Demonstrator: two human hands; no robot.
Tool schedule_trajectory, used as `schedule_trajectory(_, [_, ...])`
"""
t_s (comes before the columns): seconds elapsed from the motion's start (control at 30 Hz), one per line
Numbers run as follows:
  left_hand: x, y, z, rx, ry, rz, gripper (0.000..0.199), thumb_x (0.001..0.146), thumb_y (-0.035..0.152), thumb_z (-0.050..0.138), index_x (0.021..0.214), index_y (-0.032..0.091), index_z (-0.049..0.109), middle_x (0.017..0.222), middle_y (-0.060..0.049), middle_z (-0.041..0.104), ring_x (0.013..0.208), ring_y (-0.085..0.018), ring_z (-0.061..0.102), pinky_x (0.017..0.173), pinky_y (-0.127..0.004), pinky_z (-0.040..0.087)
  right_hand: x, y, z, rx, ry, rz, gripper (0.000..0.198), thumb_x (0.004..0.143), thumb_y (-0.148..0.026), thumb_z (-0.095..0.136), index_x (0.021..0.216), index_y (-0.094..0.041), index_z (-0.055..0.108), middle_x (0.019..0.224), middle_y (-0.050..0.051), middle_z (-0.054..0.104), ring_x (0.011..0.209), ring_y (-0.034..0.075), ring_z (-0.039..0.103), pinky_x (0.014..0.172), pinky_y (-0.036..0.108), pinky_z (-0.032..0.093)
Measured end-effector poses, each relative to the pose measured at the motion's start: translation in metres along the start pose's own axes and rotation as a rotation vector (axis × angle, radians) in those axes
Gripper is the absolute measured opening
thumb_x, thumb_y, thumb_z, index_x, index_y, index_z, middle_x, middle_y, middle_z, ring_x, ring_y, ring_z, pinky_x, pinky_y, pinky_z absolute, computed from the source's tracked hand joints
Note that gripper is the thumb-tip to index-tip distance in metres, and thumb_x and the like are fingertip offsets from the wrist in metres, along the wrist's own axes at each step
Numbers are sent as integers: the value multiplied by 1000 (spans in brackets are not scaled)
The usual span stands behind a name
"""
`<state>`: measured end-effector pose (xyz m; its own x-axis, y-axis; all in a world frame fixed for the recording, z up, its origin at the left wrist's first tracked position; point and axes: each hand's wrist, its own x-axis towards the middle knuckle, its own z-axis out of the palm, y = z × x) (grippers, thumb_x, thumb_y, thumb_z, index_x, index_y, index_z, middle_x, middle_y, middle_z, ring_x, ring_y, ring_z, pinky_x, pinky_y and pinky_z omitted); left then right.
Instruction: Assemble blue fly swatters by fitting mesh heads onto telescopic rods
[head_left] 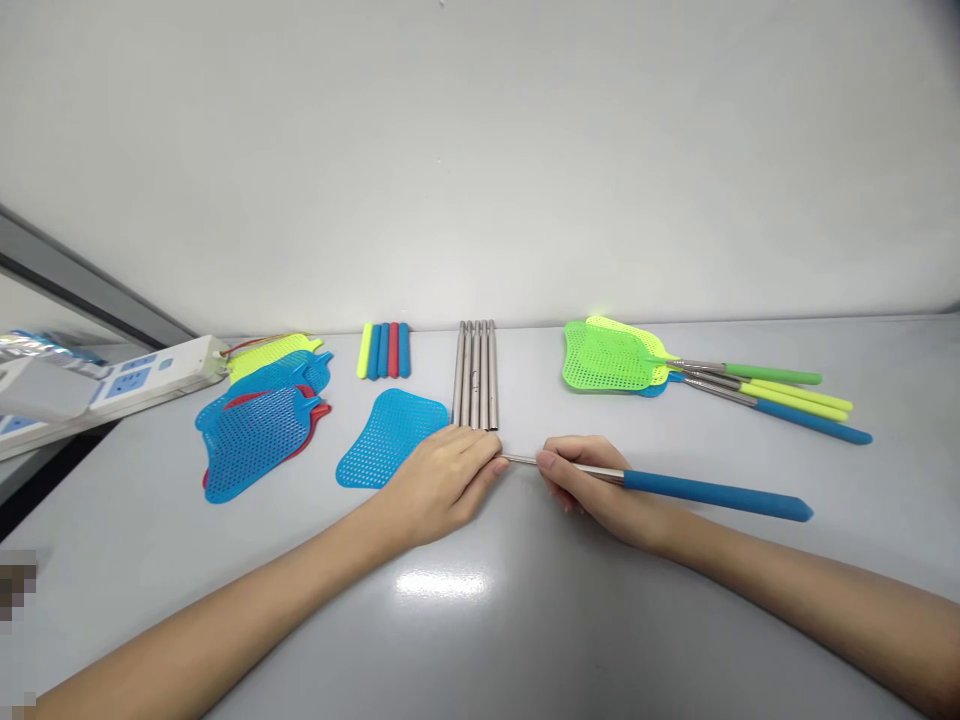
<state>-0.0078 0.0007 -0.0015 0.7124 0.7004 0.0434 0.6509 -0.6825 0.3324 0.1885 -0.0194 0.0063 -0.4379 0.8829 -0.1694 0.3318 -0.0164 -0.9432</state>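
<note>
My left hand [450, 482] is closed around the neck of a blue fly swatter head [390, 445], whose perforated flap lies to the left. Between my hands runs a thin bare stretch of metal rod [519, 459]. My right hand [589, 485] grips the telescopic metal shaft, with a blue handle sleeve [716, 495] sticking out to the right. My left fingers hide the joint between head and rod. Just beyond my left hand, several metal tubes [476, 375] lie side by side.
Loose swatter heads [259, 440] in blue, red and yellow lie at left, beside a white power strip [150, 378]. Several coloured sleeves [384, 350] lie in a row near the wall. Whole fly swatters [615, 358] with green, yellow and blue handles are stacked at right.
</note>
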Motion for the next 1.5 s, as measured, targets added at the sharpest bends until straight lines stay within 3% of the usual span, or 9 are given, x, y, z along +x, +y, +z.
schedule_trajectory(1.5, [-1, 0, 1, 33, 21, 3, 25, 88, 29, 26, 77, 17, 45, 70, -1, 50, 65, -14, 44, 63, -28, 33, 1, -2, -1, -29, -15, -13, 38, 85, -35, 36, 52, -16, 38, 49, -4, 36, 51, 8, 37, 49, 21, 29])
